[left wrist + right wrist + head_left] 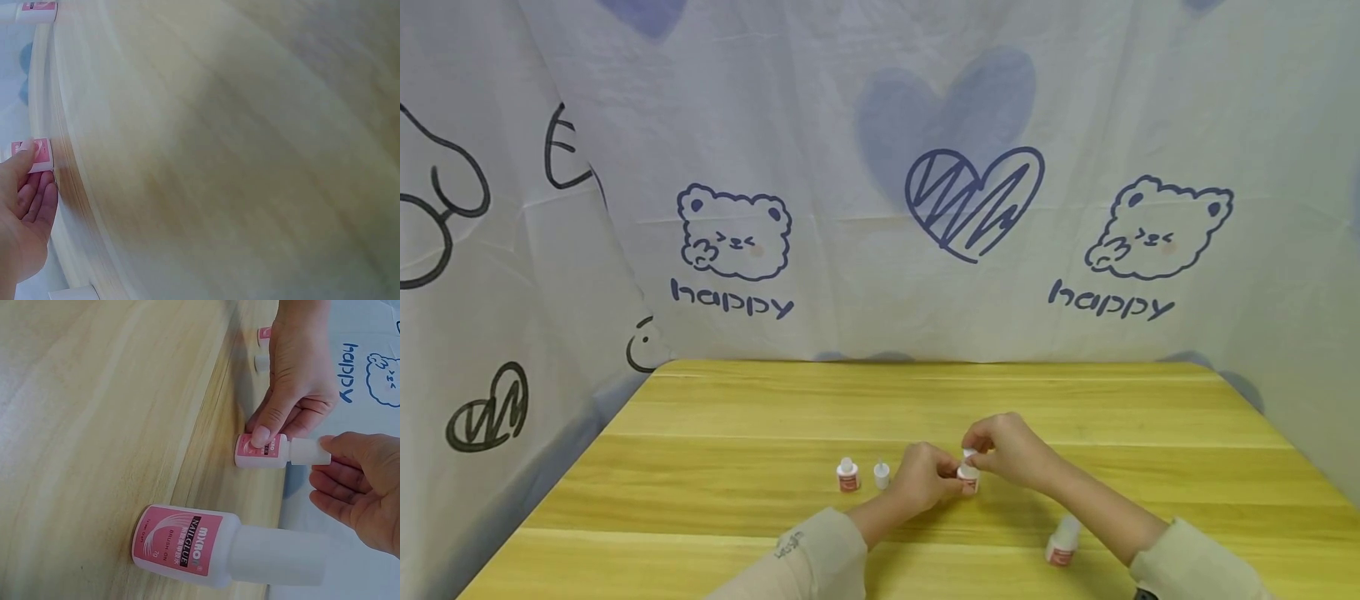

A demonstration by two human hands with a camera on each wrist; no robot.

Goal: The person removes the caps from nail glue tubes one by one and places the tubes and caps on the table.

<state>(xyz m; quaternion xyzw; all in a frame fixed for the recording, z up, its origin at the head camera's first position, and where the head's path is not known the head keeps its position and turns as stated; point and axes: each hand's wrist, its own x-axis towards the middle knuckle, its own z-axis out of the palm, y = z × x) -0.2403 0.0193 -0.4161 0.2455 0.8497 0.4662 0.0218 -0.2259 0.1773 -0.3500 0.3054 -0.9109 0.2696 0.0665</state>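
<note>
My left hand (917, 482) grips the body of a small white nail glue bottle (259, 459) with a pink label, its thumb pressed on the label. The bottle stands upright on the table. With thumb and fingertips, my right hand (1017, 452) pinches the white cap (304, 452) at the bottle's top. In the right wrist view, the cap sits in line with the bottle's shoulder. The left wrist view shows my left fingers low around the bottle near the tabletop.
Left of my hands stand another nail glue bottle (847, 477) with a narrow white top and a loose white cap (882, 476) with a thin stem pointing up. A capped nail glue bottle (1062, 546) stands near my right forearm. Behind the wooden table (760, 400) hangs a printed curtain (850, 275).
</note>
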